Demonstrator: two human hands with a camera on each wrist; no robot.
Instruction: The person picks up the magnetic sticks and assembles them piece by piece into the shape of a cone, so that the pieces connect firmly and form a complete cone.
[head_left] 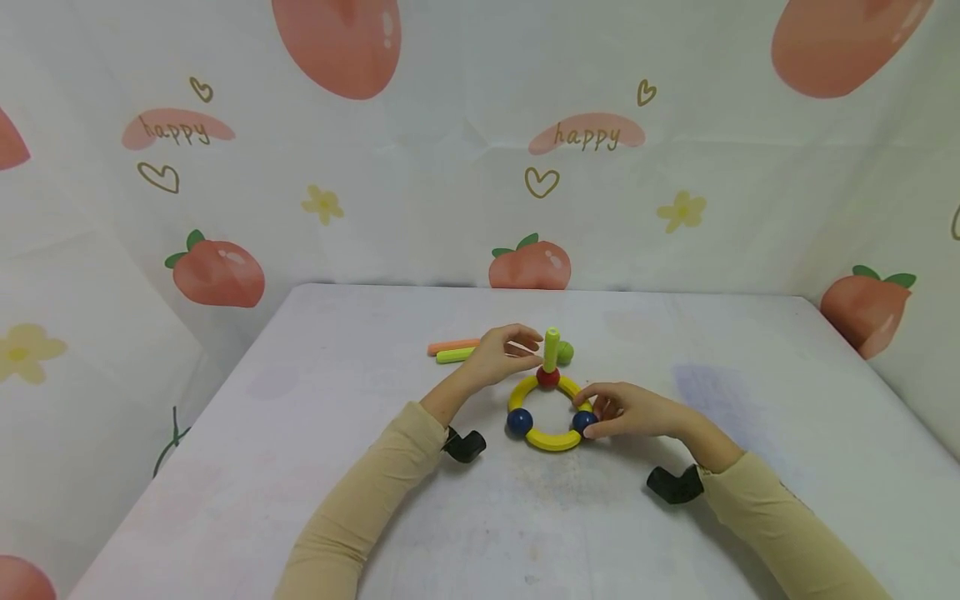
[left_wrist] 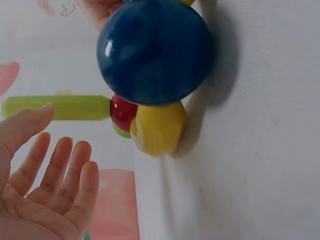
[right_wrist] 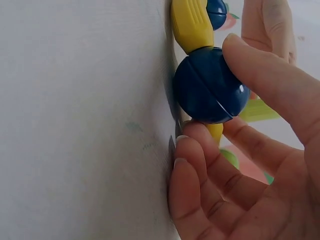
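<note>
A ring of yellow curved pieces (head_left: pixel 553 441) lies on the table, joined by a red ball (head_left: pixel 548 378) at the back and blue balls at left (head_left: pixel 519 422) and right (head_left: pixel 582 419). From the red ball a light green rod (head_left: pixel 551 348) (left_wrist: pixel 75 107) stands upright. Beside this rod is my left hand (head_left: pixel 501 354) (left_wrist: pixel 50 185), fingers spread and relaxed; its thumb overlaps the rod in the left wrist view, contact unclear. My right hand (head_left: pixel 637 410) (right_wrist: pixel 260 180) holds the right blue ball (right_wrist: pixel 210 87), thumb on one side and fingertips around the other.
Behind my left hand lie an orange stick (head_left: pixel 450 346) and a green stick (head_left: pixel 453 356). A green ball (head_left: pixel 566 352) sits just behind the upright rod. Black wrist attachments (head_left: pixel 467 447) hang beside both sleeves. A patterned cloth (head_left: pixel 450 200) rises beyond the table's back edge.
</note>
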